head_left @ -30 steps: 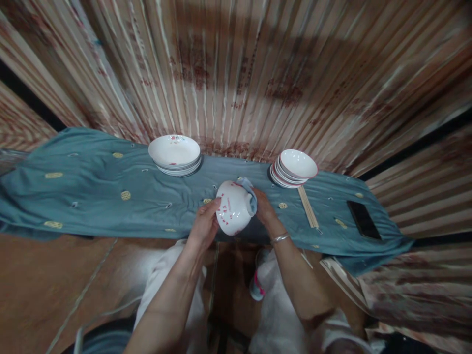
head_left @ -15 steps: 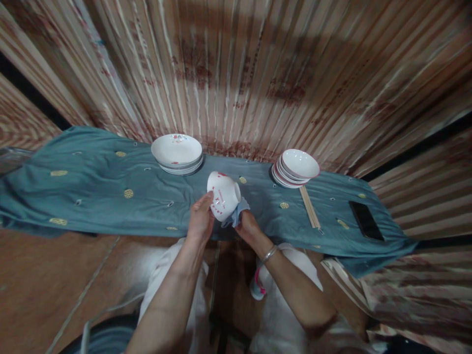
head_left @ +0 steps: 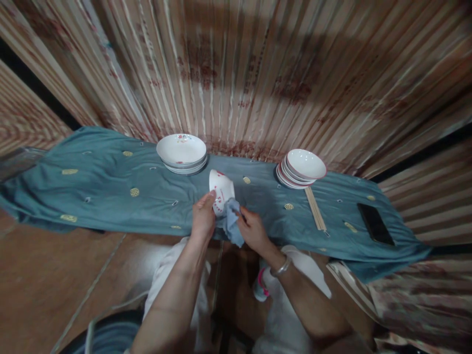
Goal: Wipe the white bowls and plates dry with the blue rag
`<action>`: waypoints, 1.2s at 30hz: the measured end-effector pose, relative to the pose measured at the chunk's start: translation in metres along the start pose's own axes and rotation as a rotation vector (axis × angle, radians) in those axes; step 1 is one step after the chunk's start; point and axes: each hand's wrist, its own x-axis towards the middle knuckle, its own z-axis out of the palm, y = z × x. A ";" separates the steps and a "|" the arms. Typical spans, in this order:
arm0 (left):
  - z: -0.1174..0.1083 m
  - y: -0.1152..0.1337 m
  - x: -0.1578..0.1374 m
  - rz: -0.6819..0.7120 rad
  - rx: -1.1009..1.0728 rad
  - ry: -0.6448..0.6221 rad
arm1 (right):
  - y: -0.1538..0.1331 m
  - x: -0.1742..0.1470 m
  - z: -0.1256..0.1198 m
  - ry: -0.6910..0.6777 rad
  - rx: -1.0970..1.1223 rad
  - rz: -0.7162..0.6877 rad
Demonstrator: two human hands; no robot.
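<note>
A white bowl (head_left: pixel 221 189) with red print is tipped on its side above the front of the table. My left hand (head_left: pixel 204 211) grips it at the left, thumb on the outer wall and the other fingers mostly hidden behind. In my right hand (head_left: pixel 253 228) a light blue cloth (head_left: pixel 233 223) is pinched between thumb and fingers. The cloth hangs down and lies against the bowl's lower right side, near its foot. How far the cloth wraps round the bowl's underside is hidden.
On the blue-green tablecloth (head_left: pixel 110 196) stand stacked white plates (head_left: pixel 182 150) at back left and stacked red-rimmed bowls (head_left: pixel 306 164) at back right. Chopsticks (head_left: pixel 315 209) lie before the bowls, a black phone (head_left: pixel 375 223) at far right. A pleated curtain (head_left: pixel 228 73) hangs behind.
My right hand has moved slightly right and down, and more of the cloth now shows, hanging over the bowl's foot. My left hand keeps its hold. The whole view has shifted a little.
</note>
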 end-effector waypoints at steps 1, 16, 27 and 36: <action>-0.001 0.000 -0.001 -0.002 0.017 -0.011 | -0.004 -0.001 -0.005 0.023 -0.128 -0.096; -0.013 -0.018 -0.011 -0.062 0.233 -0.275 | -0.011 0.027 -0.025 0.009 -0.357 -0.458; -0.002 -0.004 -0.024 -0.168 0.165 -0.236 | 0.018 0.057 -0.045 0.003 0.266 0.076; 0.004 0.006 -0.023 -0.152 0.037 -0.158 | 0.040 0.062 -0.018 0.123 0.771 0.340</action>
